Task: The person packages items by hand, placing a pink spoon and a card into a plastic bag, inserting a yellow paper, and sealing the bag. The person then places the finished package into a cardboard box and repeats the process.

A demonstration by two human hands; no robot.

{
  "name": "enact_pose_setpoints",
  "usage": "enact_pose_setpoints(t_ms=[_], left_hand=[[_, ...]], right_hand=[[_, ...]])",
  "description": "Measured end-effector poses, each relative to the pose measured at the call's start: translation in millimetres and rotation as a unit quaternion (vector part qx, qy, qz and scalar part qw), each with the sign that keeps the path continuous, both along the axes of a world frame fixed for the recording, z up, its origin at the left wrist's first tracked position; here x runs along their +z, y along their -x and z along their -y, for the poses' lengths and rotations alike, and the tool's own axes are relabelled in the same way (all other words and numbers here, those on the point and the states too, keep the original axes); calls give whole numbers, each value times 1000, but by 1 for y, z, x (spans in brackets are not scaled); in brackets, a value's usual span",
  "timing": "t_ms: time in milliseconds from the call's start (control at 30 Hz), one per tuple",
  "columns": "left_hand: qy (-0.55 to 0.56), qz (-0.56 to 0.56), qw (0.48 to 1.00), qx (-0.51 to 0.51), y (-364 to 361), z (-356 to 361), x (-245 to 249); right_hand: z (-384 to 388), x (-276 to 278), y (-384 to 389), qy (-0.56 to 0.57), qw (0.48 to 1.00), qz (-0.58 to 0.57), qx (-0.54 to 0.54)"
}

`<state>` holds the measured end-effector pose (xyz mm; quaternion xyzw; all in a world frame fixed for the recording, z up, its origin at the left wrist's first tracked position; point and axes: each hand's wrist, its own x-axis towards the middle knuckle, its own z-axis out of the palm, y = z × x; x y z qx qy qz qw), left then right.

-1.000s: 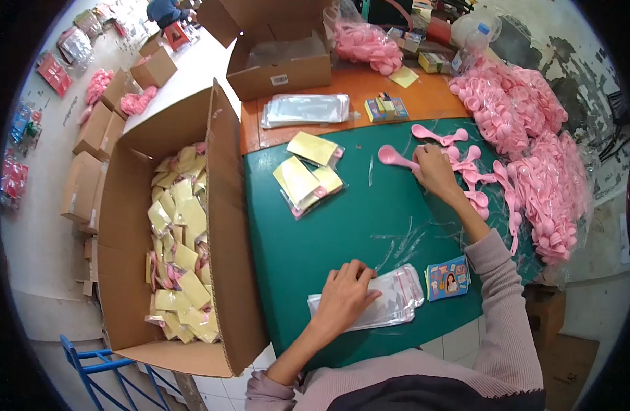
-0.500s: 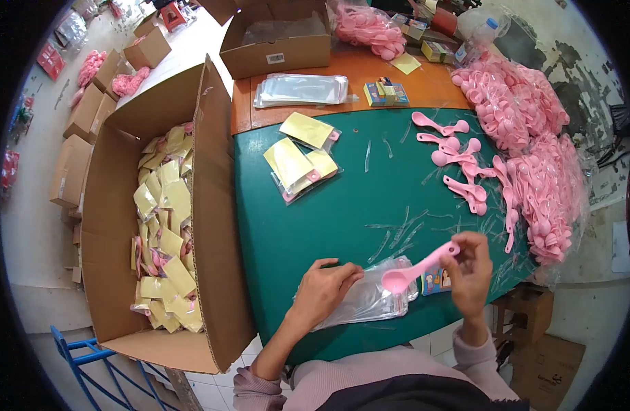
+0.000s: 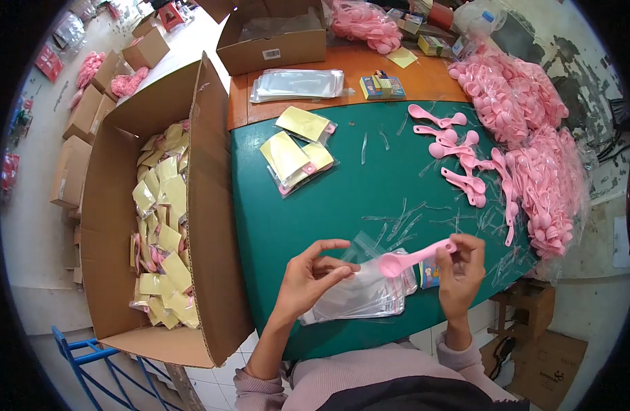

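Observation:
My right hand grips a pink measuring spoon by the end of its handle, its bowl pointing left over the clear bags. My left hand pinches the edge of a clear plastic bag between thumb and fingers, with the index finger stretched out above. The bag's upper end is lifted beside the spoon's bowl. Under it lies a stack of clear bags on the green table. A small printed card pack lies partly hidden behind my right hand.
Loose pink spoons and filled bags of spoons lie on the right. Packed bags with yellow cards sit at the table's left, beside a large carton of similar packs. Plastic strips litter the green top.
My left hand has opened its index finger outward and lifted a bag edge from the stack. The spoon in my right hand has shifted slightly up and left.

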<state>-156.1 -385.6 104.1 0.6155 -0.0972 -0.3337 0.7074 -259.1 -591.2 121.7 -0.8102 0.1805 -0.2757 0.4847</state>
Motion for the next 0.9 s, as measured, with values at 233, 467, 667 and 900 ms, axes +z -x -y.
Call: enact_pose_setpoints(t_ms=[233,467,667,900], left_hand=[[-23,17,998,-53,0,6,0],[-91,54,980,-170,-1,11,0],[-15,35,988,-151,-4,14,-2],[53,3,994,-97,-3,21,10]], right_hand=[[-13,11,-16,-102,986,129,11],[-16,6,-20,-140,983,47,114],[3,14,-25,-1,975,27,219],[84,49,-33,-48,897,-54,437]])
